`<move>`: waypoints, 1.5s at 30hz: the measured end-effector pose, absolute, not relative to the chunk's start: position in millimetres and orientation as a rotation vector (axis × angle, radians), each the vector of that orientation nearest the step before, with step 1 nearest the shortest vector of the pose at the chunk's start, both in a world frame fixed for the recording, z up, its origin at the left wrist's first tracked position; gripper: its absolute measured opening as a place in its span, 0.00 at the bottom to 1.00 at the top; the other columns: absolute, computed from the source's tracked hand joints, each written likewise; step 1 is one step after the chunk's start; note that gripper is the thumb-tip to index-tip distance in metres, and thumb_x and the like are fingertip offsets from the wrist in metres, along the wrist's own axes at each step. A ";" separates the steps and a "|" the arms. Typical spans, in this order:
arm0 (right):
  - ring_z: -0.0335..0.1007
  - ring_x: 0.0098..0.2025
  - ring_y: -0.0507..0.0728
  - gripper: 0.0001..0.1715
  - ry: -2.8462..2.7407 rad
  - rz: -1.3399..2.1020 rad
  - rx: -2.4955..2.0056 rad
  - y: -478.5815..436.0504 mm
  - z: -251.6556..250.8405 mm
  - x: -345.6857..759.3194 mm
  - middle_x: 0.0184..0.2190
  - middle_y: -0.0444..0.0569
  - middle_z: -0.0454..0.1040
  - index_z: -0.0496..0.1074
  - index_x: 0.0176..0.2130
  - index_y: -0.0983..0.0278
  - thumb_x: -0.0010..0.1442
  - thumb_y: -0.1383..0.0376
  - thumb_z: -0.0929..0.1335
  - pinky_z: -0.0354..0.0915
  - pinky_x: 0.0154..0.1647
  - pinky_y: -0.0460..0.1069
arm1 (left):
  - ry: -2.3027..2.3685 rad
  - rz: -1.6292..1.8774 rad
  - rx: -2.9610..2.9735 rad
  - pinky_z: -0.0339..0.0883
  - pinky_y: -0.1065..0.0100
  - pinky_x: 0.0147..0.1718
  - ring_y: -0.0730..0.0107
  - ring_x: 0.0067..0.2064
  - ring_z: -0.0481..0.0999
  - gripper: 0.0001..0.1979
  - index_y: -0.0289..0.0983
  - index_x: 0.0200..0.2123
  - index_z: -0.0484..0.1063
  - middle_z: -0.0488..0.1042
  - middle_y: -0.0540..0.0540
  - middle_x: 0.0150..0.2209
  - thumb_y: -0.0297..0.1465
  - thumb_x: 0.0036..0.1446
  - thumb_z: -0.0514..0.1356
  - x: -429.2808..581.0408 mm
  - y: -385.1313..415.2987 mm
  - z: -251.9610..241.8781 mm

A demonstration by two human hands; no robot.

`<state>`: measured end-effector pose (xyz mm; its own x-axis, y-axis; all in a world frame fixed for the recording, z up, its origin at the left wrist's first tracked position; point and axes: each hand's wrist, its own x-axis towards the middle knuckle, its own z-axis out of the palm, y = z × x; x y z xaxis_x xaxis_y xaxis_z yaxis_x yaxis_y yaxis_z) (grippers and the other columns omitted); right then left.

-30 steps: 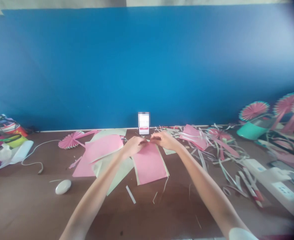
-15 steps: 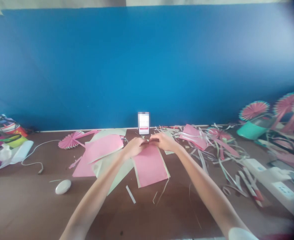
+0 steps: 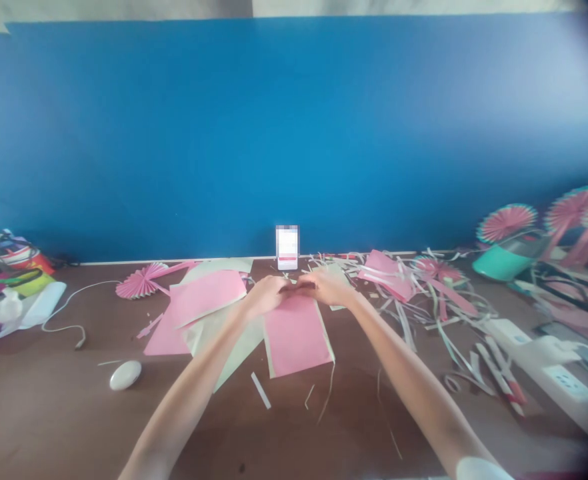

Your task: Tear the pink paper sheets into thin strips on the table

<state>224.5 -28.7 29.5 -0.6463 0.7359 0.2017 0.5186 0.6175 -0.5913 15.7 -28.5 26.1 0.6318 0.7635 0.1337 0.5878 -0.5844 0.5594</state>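
Where hands meet: pink sheet edge.

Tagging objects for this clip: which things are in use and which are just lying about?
In use: left hand and right hand, both pinching the far edge of the pink sheet.
Lying about: white mouse, pink paper fan, paper strips, power strip, teal bowl.

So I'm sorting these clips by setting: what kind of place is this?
Probably a paper-craft worktable. Both hands, left hand and right hand, pinch the far edge of a pink sheet on a brown table; cut paper strips and finished pink paper fans lie around.
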 end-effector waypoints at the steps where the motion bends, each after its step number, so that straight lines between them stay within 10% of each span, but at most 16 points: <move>1: 0.65 0.27 0.52 0.13 -2.424 0.675 -0.993 -28.7 29.0 224.0 0.28 0.46 0.75 0.76 0.36 0.62 0.61 0.59 0.64 0.54 0.28 0.45 | 1.062 0.501 2.379 0.61 0.70 0.33 0.65 0.36 0.74 0.15 0.41 0.40 0.76 0.77 0.46 0.37 0.38 0.61 0.51 15.5 -28.5 26.2; 30: 0.68 0.31 0.54 0.13 -2.496 0.623 -1.017 -24.7 27.1 231.1 0.32 0.48 0.77 0.75 0.37 0.62 0.61 0.61 0.63 0.56 0.31 0.47 | 1.020 0.427 2.332 0.62 0.71 0.35 0.65 0.40 0.74 0.14 0.42 0.44 0.74 0.76 0.48 0.43 0.35 0.62 0.50 14.3 -27.7 24.1; 45: 0.69 0.32 0.54 0.14 -2.490 0.664 -1.066 -26.4 31.6 234.0 0.31 0.47 0.77 0.75 0.38 0.61 0.62 0.59 0.63 0.57 0.31 0.47 | 1.157 0.375 2.276 0.56 0.69 0.28 0.66 0.30 0.71 0.26 0.36 0.31 0.71 0.74 0.45 0.31 0.51 0.59 0.47 13.8 -28.0 25.0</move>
<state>234.0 -26.4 31.6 -0.6550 0.7439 0.1325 0.5792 0.6069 -0.5442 13.8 -28.0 25.0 0.5901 0.8074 -0.0018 0.6528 -0.4758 0.5895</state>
